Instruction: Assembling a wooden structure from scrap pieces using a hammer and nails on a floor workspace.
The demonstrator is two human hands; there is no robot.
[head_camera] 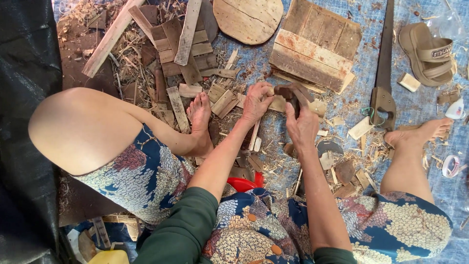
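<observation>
**Down on the tarp: both hands closed around wood and tool**

Between my knees, over the blue tarp (415, 105) strewn with shavings, my left hand (256, 102) is clamped on a short pale block of wood (277, 103), fingers curled over its near end so that only the far part shows. My right hand (302, 128) is closed around a dark curved tool (289, 92), which rises from my fist and touches the block. My fingers cover its handle, and I cannot make out whether the dark head carries a blade.

My left foot (199, 111) rests just beside the left hand, among loose wooden offcuts (222, 101). My right foot (426, 131) lies well apart to the right, near a hand saw (384, 73) whose blade runs off the top edge. A slatted board panel (312, 49) sits beyond my hands, with a rounded wooden piece (248, 18) cut off at the top. A tan sandal (430, 54) lies at the upper right. Something red (243, 184) peeks out under my left forearm, mostly hidden. A black sheet (24, 98) fills the left edge.
</observation>
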